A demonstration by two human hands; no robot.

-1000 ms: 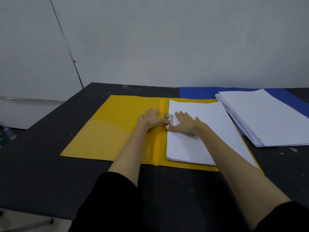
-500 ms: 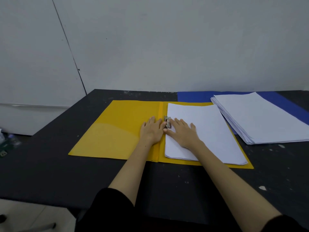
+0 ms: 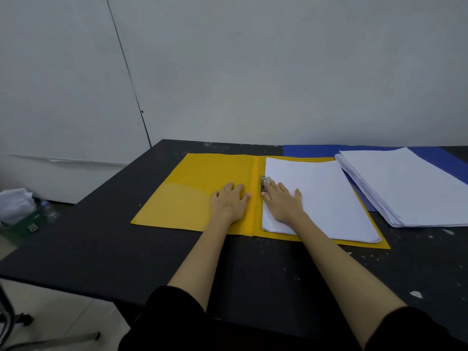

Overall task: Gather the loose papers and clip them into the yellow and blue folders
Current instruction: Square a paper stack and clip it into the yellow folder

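The yellow folder (image 3: pixel 187 196) lies open on the black table. A stack of white papers (image 3: pixel 329 196) fills its right half, with a metal clip (image 3: pixel 265 184) at the stack's left edge beside the spine. My left hand (image 3: pixel 230 202) rests flat on the folder's left flap, fingers straight. My right hand (image 3: pixel 282 202) lies flat on the papers, fingertips touching the clip. A second, thicker paper stack (image 3: pixel 405 186) lies on the blue folder (image 3: pixel 311 150) at the far right.
The black table (image 3: pixel 114 244) has its left edge near a white wall and its near edge by my sleeves. A white bag (image 3: pixel 15 206) and a plastic bottle (image 3: pixel 49 211) sit on the floor at left. A chair base (image 3: pixel 15 323) shows at bottom left.
My left hand has slid left off the clip onto the yellow flap. My right hand stays on the papers at the clip. The view has risen and pulled back.
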